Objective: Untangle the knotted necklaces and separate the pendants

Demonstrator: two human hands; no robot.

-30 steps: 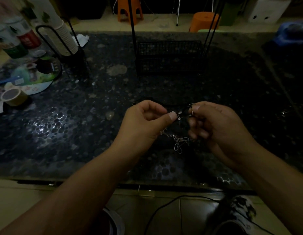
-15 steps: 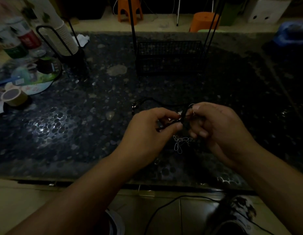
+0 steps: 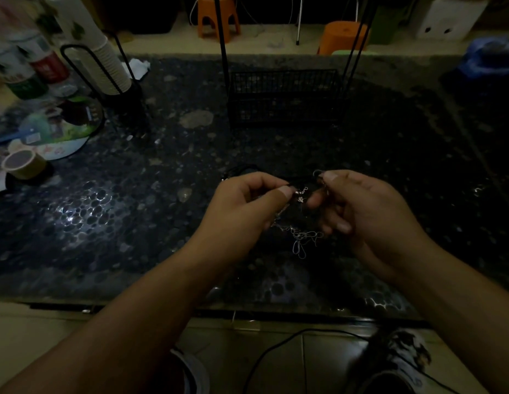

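No writing can be read: the bottles (image 3: 25, 66) at the upper left of the frame carry red and green labels, but the print is blurred. Just right of them a stack of paper cups (image 3: 105, 64) leans in a black wire holder, and a roll of tape (image 3: 24, 164) lies at the left edge.

The tabletop (image 3: 105, 209) is dark, glossy and patterned with pebbles. A black wire basket (image 3: 284, 98) stands at upper centre. Beyond it, pale floor tiles and two orange stools (image 3: 217, 15) show at the top.

At centre, the left hand (image 3: 241, 209) pinches the tangled necklaces (image 3: 301, 240) between thumb and forefinger. The right hand (image 3: 367, 211) grips them too, fingers curled. Silver chain loops hang between both hands above the tabletop.
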